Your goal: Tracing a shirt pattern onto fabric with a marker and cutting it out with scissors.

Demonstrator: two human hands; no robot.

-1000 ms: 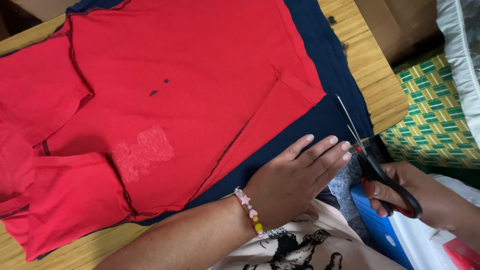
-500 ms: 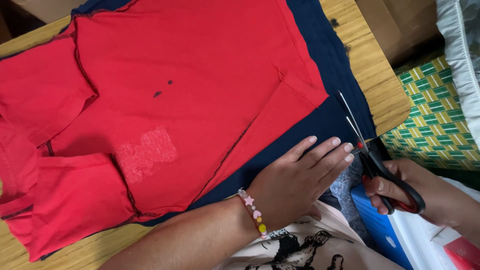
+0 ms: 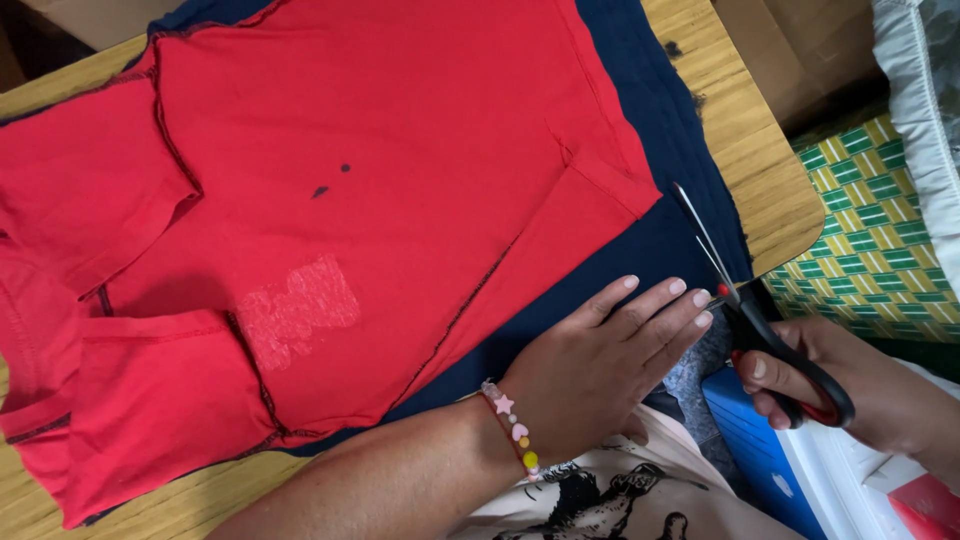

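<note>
Right hand: the right hand (image 3: 850,390) is clamped on the black handles of the scissors (image 3: 745,320), thumb through one loop.
Scissors: blades slightly parted, tips aimed at 11 o'clock, over the edge of the navy cloth (image 3: 660,240).
Left hand: the left hand (image 3: 600,365) lies flat, fingers together and stretched toward 2 o'clock, pressing the navy cloth; its fingertips sit just beside the scissors' pivot. It grips nothing.
Wrist: a bead bracelet (image 3: 512,432) circles it.
Navy cloth: spread under the red shirt (image 3: 330,230), showing along the shirt's edge from 12 to 5 o'clock.
Red shirt: at 10 o'clock from the left hand, flat, with two small dark marks.
Worktop: the wooden worktop (image 3: 770,190) carries both cloths; its rounded corner is at 1 o'clock from the scissors.
</note>
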